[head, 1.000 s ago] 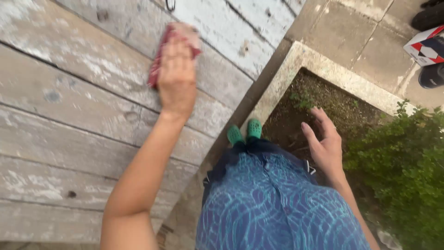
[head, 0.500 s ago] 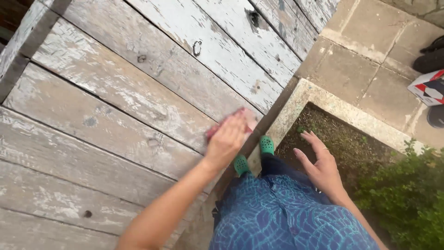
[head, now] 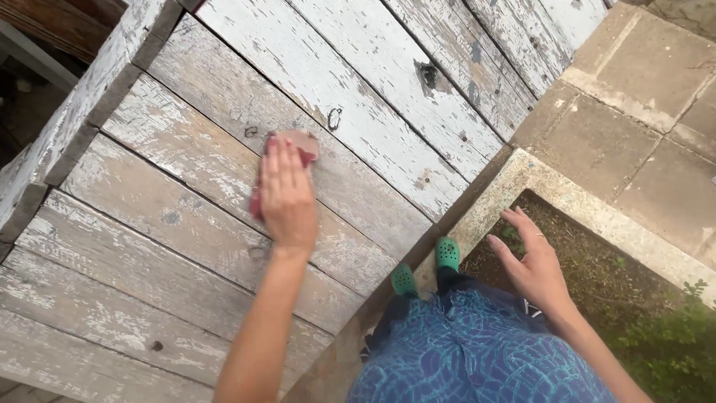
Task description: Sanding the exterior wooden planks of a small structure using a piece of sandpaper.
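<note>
My left hand [head: 286,195] lies flat on a reddish sanding pad [head: 301,143] and presses it against a weathered wooden plank wall [head: 358,97] with flaking white paint. Only the pad's upper end and left edge show past my fingers. My right hand [head: 531,265] hangs free at my side, fingers spread, holding nothing, above a stone-edged planter [head: 522,175]. Below are my blue patterned trousers [head: 477,351] and green clogs [head: 425,267].
A metal ring [head: 334,118] and a dark knot hole [head: 428,75] mark the planks above the pad. The planter holds soil and a green shrub [head: 671,343]. Stone paving slabs [head: 649,82] lie beyond. A dark opening [head: 37,67] sits left of the wall's edge.
My left hand has slid the pad back up and to the left along the planks after a downward stroke. The view has shifted. My right hand stays open at my side.
</note>
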